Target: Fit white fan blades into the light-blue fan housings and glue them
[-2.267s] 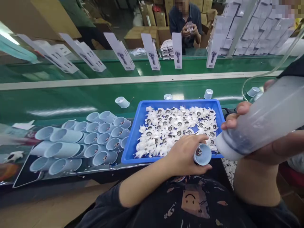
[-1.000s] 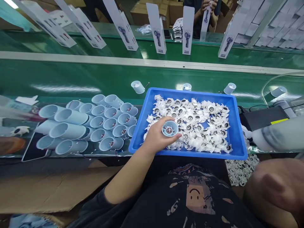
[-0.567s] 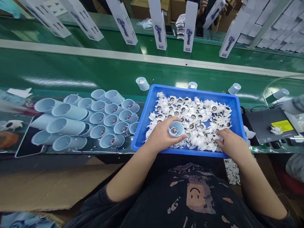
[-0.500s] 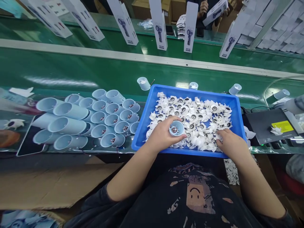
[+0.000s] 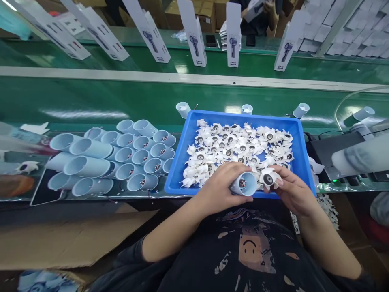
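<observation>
Blue tray (image 5: 304,162) holds impellers; left grip (image 5: 220,188) grasps tube (image 5: 244,183), right (image 5: 291,188) an impeller (image 5: 269,177).

Green conveyor belt (image 5: 121,97), upright white cartons (image 5: 233,36), cardboard boxes (image 5: 170,10) behind, glare streaks
</observation>
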Tool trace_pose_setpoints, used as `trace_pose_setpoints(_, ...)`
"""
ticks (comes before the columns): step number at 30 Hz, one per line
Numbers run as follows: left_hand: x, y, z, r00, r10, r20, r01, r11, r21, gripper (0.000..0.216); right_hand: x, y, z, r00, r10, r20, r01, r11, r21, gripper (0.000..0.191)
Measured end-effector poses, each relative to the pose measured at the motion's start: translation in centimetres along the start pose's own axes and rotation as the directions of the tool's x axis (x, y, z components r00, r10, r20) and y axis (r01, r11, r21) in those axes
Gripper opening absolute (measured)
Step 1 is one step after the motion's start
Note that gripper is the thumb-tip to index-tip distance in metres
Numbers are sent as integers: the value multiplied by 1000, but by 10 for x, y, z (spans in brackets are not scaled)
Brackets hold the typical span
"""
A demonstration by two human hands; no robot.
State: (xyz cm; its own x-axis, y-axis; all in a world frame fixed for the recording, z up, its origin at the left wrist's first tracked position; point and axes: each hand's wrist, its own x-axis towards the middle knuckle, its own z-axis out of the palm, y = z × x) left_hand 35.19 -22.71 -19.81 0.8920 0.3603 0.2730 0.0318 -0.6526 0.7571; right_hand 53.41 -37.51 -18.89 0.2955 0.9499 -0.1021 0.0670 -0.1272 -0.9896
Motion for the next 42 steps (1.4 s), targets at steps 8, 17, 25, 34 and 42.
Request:
trace_pose_setpoints(8, 7, 11, 13, 989, 145, -17, -141, 977, 163, 42, -9, -13, 15, 963, -269, -18, 249, 913, -323, 16)
trace_pose_setpoints(17, 2, 21, 18, 891, 331, -311, -226, 916, 331, 32, 1, -26, 31, 856, -503, 118, 449, 611, -651, 16)
trace_pose_setpoints(25, -1, 18, 16, 900, 328, -285, -216, 907, 363, 32, 7, -25, 33, 880, -455, 137, 420, 608, -674, 20)
trace_pose_setpoints(34, 10, -4, -58, 951, 108, -291, 44, 881, 472, 57, -21, -21, -2, 884, -454, 108, 429, 698, -574, 20)
trace_pose_setpoints(42, 80, -101, -201, 630, -392, -671, 763, 472, 441, 59, -29, 10, -14, 868, -497, 4, 378, 655, -654, 20)
